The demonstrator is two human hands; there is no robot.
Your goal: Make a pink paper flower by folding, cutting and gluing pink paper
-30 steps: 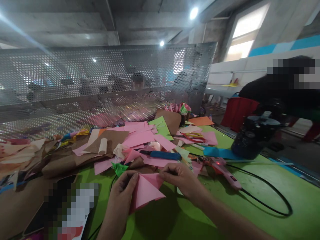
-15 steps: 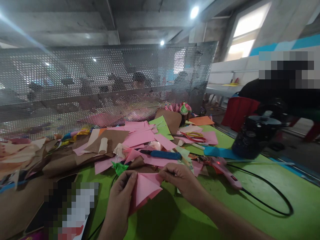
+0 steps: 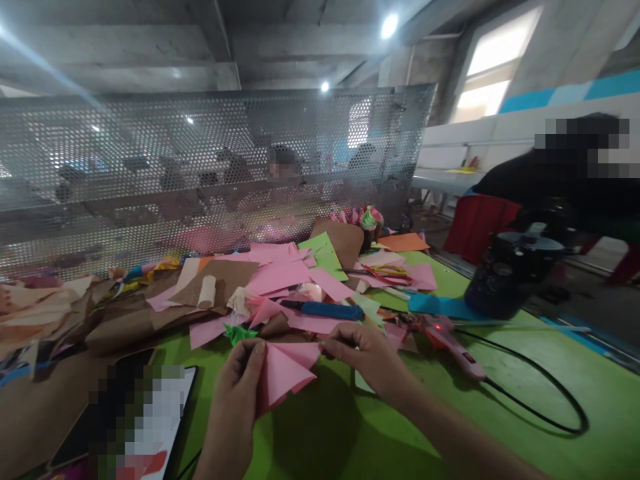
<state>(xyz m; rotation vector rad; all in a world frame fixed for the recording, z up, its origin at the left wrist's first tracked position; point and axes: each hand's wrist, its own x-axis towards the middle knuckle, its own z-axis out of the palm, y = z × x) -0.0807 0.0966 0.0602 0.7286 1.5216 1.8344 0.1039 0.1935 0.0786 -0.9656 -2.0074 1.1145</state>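
Observation:
A folded piece of pink paper (image 3: 285, 373) is held above the green tabletop, its layers pointing toward the lower right. My left hand (image 3: 240, 380) pinches its left side, thumb on top. With thumb and fingers pressed together, my right hand (image 3: 363, 353) grips the paper's upper right corner. Just beyond the hands lie a blue-handled tool (image 3: 333, 311) and a crumpled green piece (image 3: 240, 333). To the right rests a pink glue gun (image 3: 457, 350) with a red light and a black cord.
Pink and brown paper sheets (image 3: 280, 275) pile up along a perforated metal screen (image 3: 210, 167). Scissors (image 3: 387, 270) lie in the pile. A dark lidded jug (image 3: 510, 273) stands at the right edge. A phone-like device (image 3: 175, 413) lies at lower left. A person in dark clothing sits at far right.
The pink paper and my left hand have shifted slightly left. My right hand still grips the corner, and the paper looks a little more stretched between the hands.

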